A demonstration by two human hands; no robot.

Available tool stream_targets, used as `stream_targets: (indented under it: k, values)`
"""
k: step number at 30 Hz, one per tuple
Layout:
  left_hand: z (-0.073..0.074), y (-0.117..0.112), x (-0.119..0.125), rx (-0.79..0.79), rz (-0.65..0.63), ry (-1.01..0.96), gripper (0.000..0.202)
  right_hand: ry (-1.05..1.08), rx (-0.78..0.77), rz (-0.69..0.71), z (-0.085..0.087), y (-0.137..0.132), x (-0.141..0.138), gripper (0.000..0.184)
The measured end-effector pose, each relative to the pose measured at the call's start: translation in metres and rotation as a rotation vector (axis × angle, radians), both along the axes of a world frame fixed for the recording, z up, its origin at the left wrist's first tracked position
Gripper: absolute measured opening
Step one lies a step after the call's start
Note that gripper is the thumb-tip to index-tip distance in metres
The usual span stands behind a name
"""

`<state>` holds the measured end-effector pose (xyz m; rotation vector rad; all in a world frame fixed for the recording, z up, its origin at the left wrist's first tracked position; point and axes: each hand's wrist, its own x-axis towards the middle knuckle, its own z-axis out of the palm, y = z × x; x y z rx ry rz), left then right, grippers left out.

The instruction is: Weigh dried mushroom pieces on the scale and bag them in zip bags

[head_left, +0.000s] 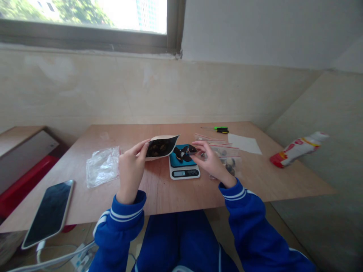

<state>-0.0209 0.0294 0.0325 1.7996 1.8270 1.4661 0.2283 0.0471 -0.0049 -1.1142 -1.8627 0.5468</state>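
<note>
My left hand grips a pouch by its left side, tilted with its mouth toward me. The pouch is pale outside and dark inside, with dark brownish pieces in it. My right hand is closed in a pinch around a dark piece, maybe dried mushroom, above the right side of a kitchen scale. Other dark pieces with pale undersides lie on the scale's blue top. Its small display is lit, but the reading is too small to make out.
Zip bags with small lumps lie right of the scale, near white paper and a green-and-black screwdriver. A bottle stands at the right. Clear plastic bags and a cabled phone are left.
</note>
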Motion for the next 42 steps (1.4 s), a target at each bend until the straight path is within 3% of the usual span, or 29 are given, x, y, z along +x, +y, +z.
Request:
stream_targets:
  k: [3,5,14,18,22,27,32,35,37,39,42]
  values:
    - [-0.001,0.001,-0.003,0.013,0.0,-0.004,0.029,-0.179,0.0,0.015,-0.033,0.014,0.009,0.03]
    - [-0.002,0.001,-0.004,0.017,0.002,-0.008,0.029,-0.319,0.04,0.009,-0.044,0.021,0.013,0.027]
    - [-0.001,-0.002,-0.004,0.018,-0.003,-0.037,0.028,-0.681,0.117,-0.101,-0.059,0.034,0.034,0.03]
    - [0.0,-0.004,0.0,-0.024,0.008,-0.013,0.026,-0.698,0.094,-0.142,-0.07,0.037,0.031,0.038]
    - [0.002,-0.006,0.003,-0.039,0.006,0.005,0.026,-0.497,0.067,-0.077,-0.071,0.042,0.029,0.053]
    - [0.002,-0.007,0.001,-0.022,0.001,-0.014,0.025,-0.353,0.05,-0.053,-0.046,0.037,0.029,0.047]
    - [-0.001,-0.008,0.002,-0.022,-0.007,-0.012,0.026,-0.093,0.091,-0.069,0.013,0.011,0.007,0.027]
    - [-0.003,-0.008,0.005,-0.004,-0.022,-0.009,0.026,0.016,0.045,0.194,0.053,-0.002,-0.017,0.021]
    - [-0.004,-0.009,0.006,0.012,-0.026,-0.016,0.026,-0.084,0.006,0.412,0.072,-0.004,-0.033,0.026]
    - [-0.005,-0.01,0.007,0.027,-0.015,-0.011,0.026,-0.233,0.0,0.566,0.078,0.001,-0.05,0.032]
    - [-0.008,-0.011,0.009,0.035,0.003,0.012,0.027,-0.496,-0.009,0.664,0.07,0.02,-0.072,0.04]
